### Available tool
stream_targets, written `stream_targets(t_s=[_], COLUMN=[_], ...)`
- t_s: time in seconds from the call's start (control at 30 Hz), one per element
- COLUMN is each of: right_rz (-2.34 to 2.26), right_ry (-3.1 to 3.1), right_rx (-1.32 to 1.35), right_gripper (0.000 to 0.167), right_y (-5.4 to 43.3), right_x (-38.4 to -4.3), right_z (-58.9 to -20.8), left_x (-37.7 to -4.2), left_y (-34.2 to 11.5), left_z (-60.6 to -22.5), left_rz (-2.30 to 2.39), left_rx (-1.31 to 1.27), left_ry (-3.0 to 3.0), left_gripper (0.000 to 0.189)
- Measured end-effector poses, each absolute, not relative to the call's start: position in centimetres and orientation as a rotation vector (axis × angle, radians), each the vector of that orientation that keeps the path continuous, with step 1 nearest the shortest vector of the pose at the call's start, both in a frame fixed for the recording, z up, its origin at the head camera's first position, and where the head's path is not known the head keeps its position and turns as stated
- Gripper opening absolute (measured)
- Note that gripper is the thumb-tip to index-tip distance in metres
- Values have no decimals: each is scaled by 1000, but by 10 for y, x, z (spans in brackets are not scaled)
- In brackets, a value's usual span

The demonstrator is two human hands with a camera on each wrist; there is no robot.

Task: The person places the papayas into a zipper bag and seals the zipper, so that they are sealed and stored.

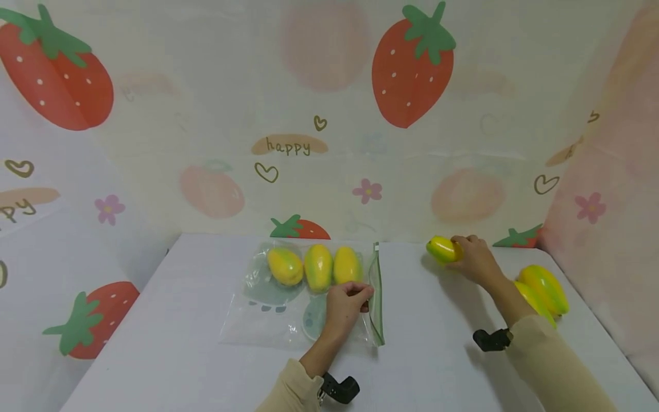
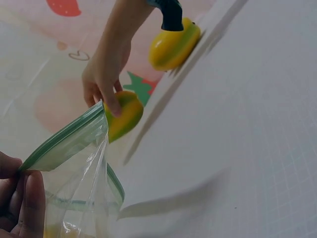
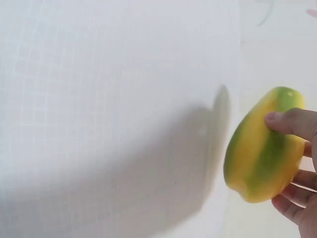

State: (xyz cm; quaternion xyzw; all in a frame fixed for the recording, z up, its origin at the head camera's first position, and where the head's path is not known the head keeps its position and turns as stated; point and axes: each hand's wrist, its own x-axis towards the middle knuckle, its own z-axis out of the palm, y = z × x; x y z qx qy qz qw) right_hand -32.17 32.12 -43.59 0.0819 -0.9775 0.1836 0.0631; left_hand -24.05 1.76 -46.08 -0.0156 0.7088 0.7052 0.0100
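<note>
A clear zip bag [image 1: 252, 326] with a green zip edge [image 1: 377, 303] lies on the table, its mouth facing right. Inside it three yellow-green papayas [image 1: 318, 268] sit side by side near the far edge. My left hand [image 1: 342, 312] pinches the rim of the bag's mouth between thumb and fingers; the left wrist view shows the mouth parted there. Off to the right of the bag, my right hand [image 1: 476, 263] grips another papaya [image 3: 257, 153] above the table, thumb on one side and fingers on the other.
More papayas [image 1: 544, 286] lie together at the table's right side, partly behind my right forearm. A wall sheet [image 1: 340, 166] printed with strawberries, hearts and flowers rises behind the white table [image 1: 170, 343], with similar sheets left and right.
</note>
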Motion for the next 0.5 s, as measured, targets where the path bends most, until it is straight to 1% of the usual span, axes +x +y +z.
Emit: stream_targets(t_s=[0.5], right_rz=[834], right_ry=[-3013], right_rx=[201], right_gripper=[67], right_y=[310], right_x=[-300], right_z=[-430], left_x=[-240], left_y=[17], left_z=[-460], left_rz=[2207], left_rx=[-49], left_ry=[2200], left_gripper=[17])
